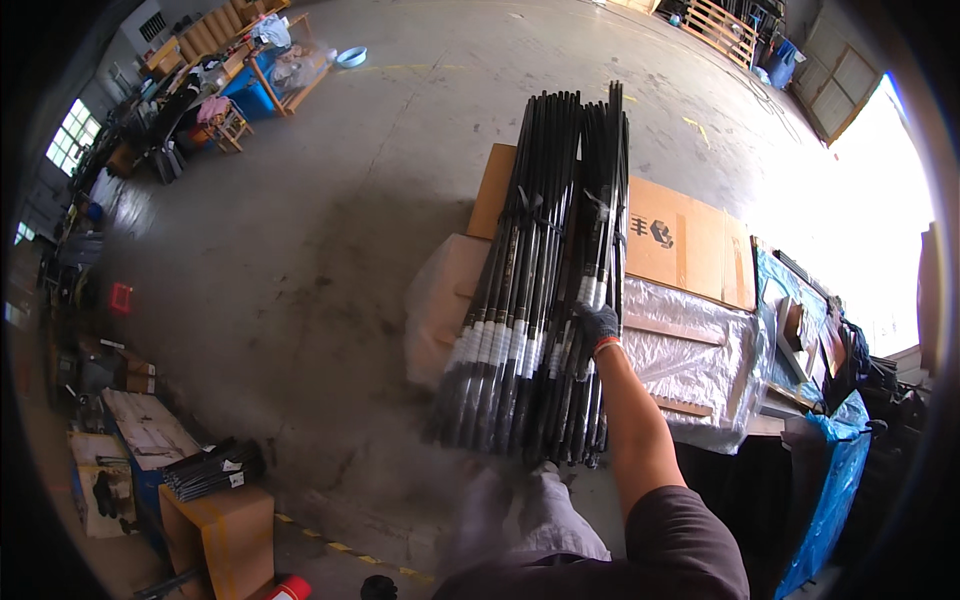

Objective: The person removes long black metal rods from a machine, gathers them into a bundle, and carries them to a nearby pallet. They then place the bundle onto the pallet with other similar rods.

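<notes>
Right hand (pixel 598 324) is out at full reach, gloved in grey with a red cuff, planted on the big bundle of black rods (pixel 535 290). The rods lie lengthwise away from the person, pale bands around their near ends, resting on a bench (pixel 700 350) draped in clear plastic sheeting, with flat cardboard (pixel 680 240) under their far ends. This looks like the gathering or squaring-up stage: the bundle is tied in places but the near ends fan out unevenly over the bench edge. The fingers (pixel 590 315) are curled down over the right-hand group of rods, closed around a few of them rather than spread flat; how tightly, I cannot tell from here. A next move would call for a firm grip and a steady pull, since the long rods could slide or splay. Left hand is nowhere in the picture. A smaller bundle (pixel 212 468) sits on a box well off to the left.
</notes>
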Available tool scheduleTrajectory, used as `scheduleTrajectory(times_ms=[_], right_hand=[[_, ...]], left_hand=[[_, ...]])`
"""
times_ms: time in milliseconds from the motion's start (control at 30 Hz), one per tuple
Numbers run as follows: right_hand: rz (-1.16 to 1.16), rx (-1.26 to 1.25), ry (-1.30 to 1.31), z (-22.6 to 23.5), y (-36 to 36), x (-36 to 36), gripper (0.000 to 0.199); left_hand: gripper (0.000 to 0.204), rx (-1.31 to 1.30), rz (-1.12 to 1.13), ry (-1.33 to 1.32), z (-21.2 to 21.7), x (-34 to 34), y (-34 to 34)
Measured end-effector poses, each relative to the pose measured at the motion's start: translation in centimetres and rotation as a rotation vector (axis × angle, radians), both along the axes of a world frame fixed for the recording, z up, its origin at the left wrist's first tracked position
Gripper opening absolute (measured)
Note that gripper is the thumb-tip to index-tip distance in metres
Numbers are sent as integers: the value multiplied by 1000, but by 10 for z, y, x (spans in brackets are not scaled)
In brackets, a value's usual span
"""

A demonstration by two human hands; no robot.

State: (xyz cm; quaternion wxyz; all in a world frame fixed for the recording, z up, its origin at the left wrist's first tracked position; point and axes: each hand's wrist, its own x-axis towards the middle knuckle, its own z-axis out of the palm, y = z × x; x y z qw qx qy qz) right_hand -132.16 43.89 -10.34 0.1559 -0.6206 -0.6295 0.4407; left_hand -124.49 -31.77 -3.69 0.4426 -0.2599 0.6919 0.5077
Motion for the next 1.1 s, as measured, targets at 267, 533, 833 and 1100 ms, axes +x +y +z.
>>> scheduleTrajectory(times_ms=[267, 533, 833, 1100], right_hand=[[-70, -27, -168, 24, 61, 106, 43], [-28, -79, -314, -25, 104, 113, 56], [31, -225, -276, -98, 127, 113, 53], [318, -85, -529, -224, 147, 165, 57]], left_hand=[[8, -81, -84, -91, -14, 22, 68], [10, -186, -174, -109, -9, 12, 145], [14, -322, -265, -146, 17, 18, 174], [18, -351, -413, -150, 20, -10, 186]])
